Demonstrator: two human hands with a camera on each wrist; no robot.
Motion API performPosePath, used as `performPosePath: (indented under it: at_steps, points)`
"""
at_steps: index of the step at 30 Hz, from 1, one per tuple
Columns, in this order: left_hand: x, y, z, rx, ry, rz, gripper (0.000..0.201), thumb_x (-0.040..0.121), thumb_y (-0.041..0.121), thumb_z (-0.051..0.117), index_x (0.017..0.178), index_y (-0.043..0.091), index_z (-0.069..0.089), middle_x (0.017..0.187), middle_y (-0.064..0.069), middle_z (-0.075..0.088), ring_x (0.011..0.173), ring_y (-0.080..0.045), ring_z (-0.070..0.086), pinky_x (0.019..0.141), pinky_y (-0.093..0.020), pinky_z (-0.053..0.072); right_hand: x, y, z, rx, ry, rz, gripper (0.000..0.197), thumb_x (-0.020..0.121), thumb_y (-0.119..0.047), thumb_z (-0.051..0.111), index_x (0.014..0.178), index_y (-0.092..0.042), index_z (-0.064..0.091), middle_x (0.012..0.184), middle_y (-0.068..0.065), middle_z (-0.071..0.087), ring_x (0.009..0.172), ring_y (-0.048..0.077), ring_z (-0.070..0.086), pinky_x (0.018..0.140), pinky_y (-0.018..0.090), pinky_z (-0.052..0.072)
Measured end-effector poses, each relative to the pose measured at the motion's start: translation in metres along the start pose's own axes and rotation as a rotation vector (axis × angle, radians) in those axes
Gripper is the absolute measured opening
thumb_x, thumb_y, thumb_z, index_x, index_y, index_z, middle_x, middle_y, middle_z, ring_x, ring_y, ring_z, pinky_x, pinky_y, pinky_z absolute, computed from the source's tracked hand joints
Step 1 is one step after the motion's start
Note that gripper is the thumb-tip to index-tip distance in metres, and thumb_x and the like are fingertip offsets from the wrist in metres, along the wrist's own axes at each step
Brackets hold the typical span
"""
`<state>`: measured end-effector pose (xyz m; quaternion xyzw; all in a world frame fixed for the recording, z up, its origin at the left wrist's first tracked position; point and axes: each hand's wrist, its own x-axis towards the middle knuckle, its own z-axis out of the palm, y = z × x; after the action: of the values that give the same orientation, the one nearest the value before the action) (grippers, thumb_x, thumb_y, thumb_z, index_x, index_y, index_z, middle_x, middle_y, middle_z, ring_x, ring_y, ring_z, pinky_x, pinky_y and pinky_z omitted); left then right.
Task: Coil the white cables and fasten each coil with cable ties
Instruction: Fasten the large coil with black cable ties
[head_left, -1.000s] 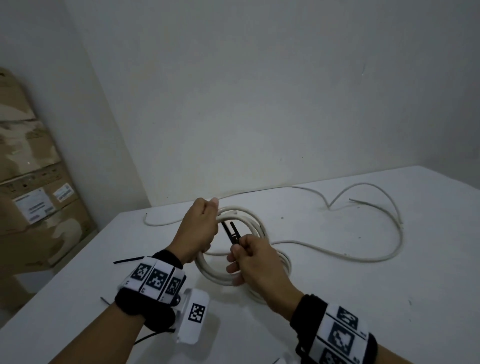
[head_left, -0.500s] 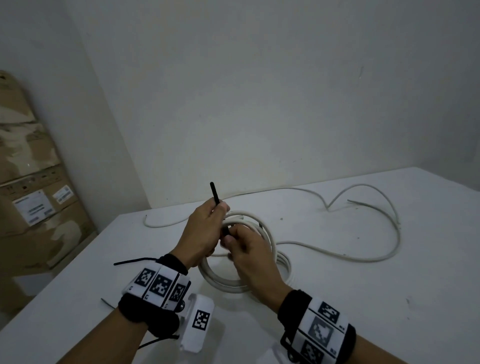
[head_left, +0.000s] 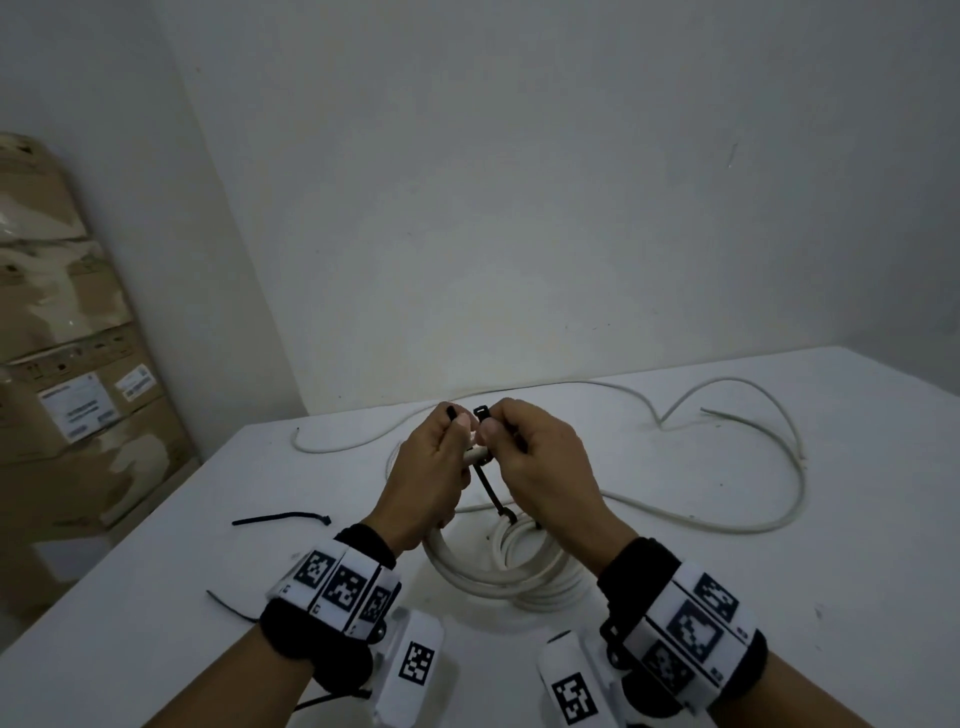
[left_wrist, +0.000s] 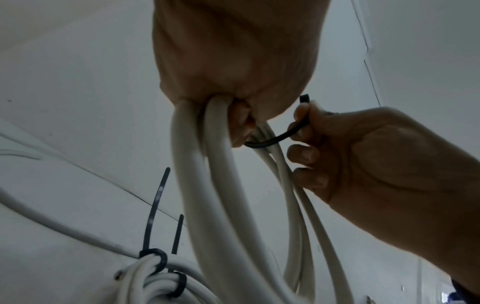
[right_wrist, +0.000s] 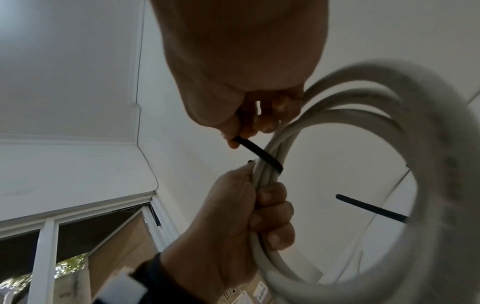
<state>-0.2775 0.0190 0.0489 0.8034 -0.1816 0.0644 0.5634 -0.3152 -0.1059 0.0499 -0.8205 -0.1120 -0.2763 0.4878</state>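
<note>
The left hand (head_left: 431, 467) grips the white coil (head_left: 498, 566) at its far top, lifted off the table (head_left: 727, 597). The right hand (head_left: 540, 457) pinches a black tie (left_wrist: 275, 139) looped round the strands. 2 ties already hold the coil lower down. This looks like the fastening step. Next, the tie's tip must go through its head, then get pulled tight. A loose cable (head_left: 727, 525) lies far right.
</note>
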Motion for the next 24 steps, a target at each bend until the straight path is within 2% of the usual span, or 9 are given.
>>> performPosePath:
  at_steps: [3,5,8,11,14,17,19,21,24]
  points:
    - [-0.003,-0.006,0.002,0.038,-0.007,0.043,0.028,0.102,0.031,0.037,0.092,0.012,0.054,0.063,-0.001,0.050,0.043,-0.007,0.039,0.039,-0.018,0.030,0.002,0.006,-0.001,0.069,-0.053,0.051,0.019,0.094,-0.019,0.052,0.077,-0.014,0.059,0.062,-0.009,0.051,0.058,0.006,0.045,0.060,0.025,0.036]
    - [-0.003,-0.010,0.004,0.100,0.001,0.085,0.028,0.102,0.030,0.037,0.088,0.013,0.055,0.065,-0.004,0.052,0.049,-0.012,0.040,0.045,-0.022,0.033,0.002,0.010,-0.003,0.069,-0.091,0.065,0.020,0.094,-0.020,0.051,0.077,-0.015,0.060,0.061,-0.008,0.053,0.056,0.007,0.045,0.060,0.026,0.040]
    - [-0.003,-0.012,0.005,0.200,0.021,0.144,0.026,0.101,0.021,0.039,0.084,0.016,0.058,0.063,-0.007,0.055,0.051,-0.011,0.042,0.048,-0.020,0.035,0.004,0.012,-0.004,0.099,-0.130,0.087,0.021,0.094,-0.024,0.051,0.076,-0.019,0.062,0.064,-0.008,0.057,0.060,0.012,0.052,0.072,0.039,0.054]
    - [-0.002,-0.011,0.004,0.291,0.028,0.188,0.025,0.100,0.021,0.040,0.085,0.021,0.060,0.068,-0.012,0.063,0.050,-0.010,0.044,0.048,-0.019,0.035,0.005,0.012,-0.004,0.246,-0.130,0.114,0.021,0.084,-0.033,0.050,0.068,-0.026,0.061,0.065,-0.009,0.063,0.072,0.017,0.064,0.081,0.052,0.054]
    - [-0.001,-0.011,0.004,0.341,0.020,0.210,0.023,0.100,0.022,0.041,0.087,0.024,0.060,0.070,-0.014,0.066,0.049,-0.013,0.045,0.047,-0.023,0.034,0.006,0.013,-0.004,0.289,-0.135,0.117,0.021,0.083,-0.032,0.050,0.066,-0.026,0.061,0.066,-0.008,0.064,0.072,0.016,0.063,0.082,0.053,0.053]
    - [-0.004,-0.011,0.005,0.374,0.010,0.238,0.023,0.101,0.025,0.041,0.092,0.021,0.062,0.068,-0.014,0.066,0.044,-0.010,0.042,0.045,-0.021,0.033,0.006,0.016,-0.004,0.301,-0.134,0.133,0.024,0.092,-0.022,0.051,0.072,-0.017,0.062,0.069,-0.005,0.064,0.071,0.014,0.064,0.083,0.053,0.053]
    - [-0.005,-0.012,0.006,0.372,0.012,0.249,0.025,0.101,0.027,0.040,0.093,0.016,0.062,0.065,-0.014,0.064,0.042,-0.009,0.040,0.043,-0.018,0.032,0.006,0.017,-0.003,0.303,-0.137,0.160,0.026,0.094,-0.019,0.050,0.071,-0.015,0.062,0.068,-0.002,0.065,0.073,0.017,0.066,0.084,0.052,0.053]
    - [-0.007,-0.013,0.006,0.377,0.018,0.255,0.025,0.101,0.029,0.040,0.090,0.017,0.059,0.062,-0.010,0.061,0.042,-0.009,0.040,0.043,-0.018,0.031,0.005,0.017,-0.003,0.299,-0.155,0.191,0.029,0.095,-0.019,0.050,0.068,-0.017,0.061,0.067,0.000,0.066,0.077,0.023,0.068,0.086,0.052,0.052]
    - [-0.007,-0.014,0.007,0.402,0.013,0.261,0.024,0.101,0.030,0.040,0.085,0.025,0.056,0.065,-0.006,0.063,0.050,-0.016,0.047,0.049,-0.027,0.037,0.005,0.016,-0.005,0.273,-0.199,0.229,0.033,0.095,-0.020,0.050,0.064,-0.015,0.061,0.066,0.000,0.065,0.072,0.018,0.066,0.088,0.050,0.053]
